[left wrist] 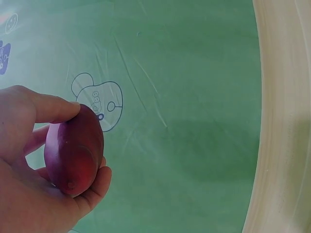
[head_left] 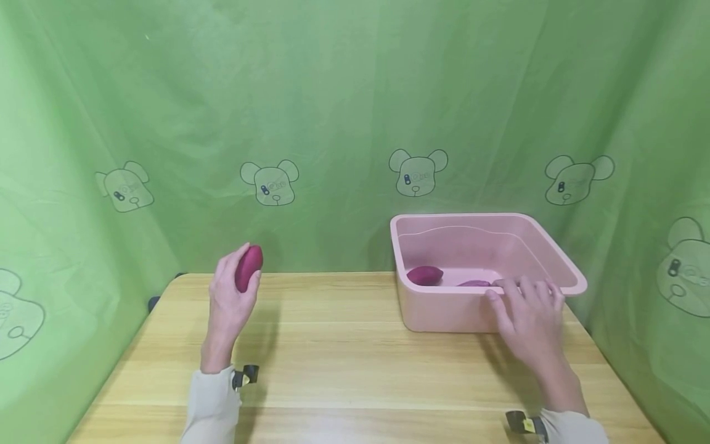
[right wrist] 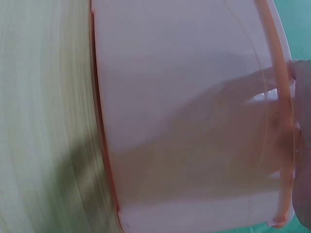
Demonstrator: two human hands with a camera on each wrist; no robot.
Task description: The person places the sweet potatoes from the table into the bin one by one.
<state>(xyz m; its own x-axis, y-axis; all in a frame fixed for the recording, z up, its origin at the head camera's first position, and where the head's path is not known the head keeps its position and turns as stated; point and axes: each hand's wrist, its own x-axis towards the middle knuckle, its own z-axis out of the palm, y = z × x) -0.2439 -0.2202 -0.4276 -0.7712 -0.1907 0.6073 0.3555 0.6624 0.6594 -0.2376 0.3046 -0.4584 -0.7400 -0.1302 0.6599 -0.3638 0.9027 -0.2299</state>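
Note:
My left hand (head_left: 230,299) holds a purple-red sweet potato (head_left: 249,269) upright above the far left part of the table. In the left wrist view the thumb and fingers curl round the sweet potato (left wrist: 75,150), and its end with a small nub faces the camera. My right hand (head_left: 529,317) grips the near rim of a pink plastic bin (head_left: 444,311), fingers hooked over the edge. Inside the bin lie another purple-red sweet potato (head_left: 425,275) and a slimmer purple thing (head_left: 474,283), mostly hidden behind the near wall.
The bin stands at the far right of a light wooden table (head_left: 333,364). A green curtain (head_left: 333,123) printed with bear heads hangs behind the table and along both sides. Each wrist wears a small dark camera (head_left: 246,375) on a band.

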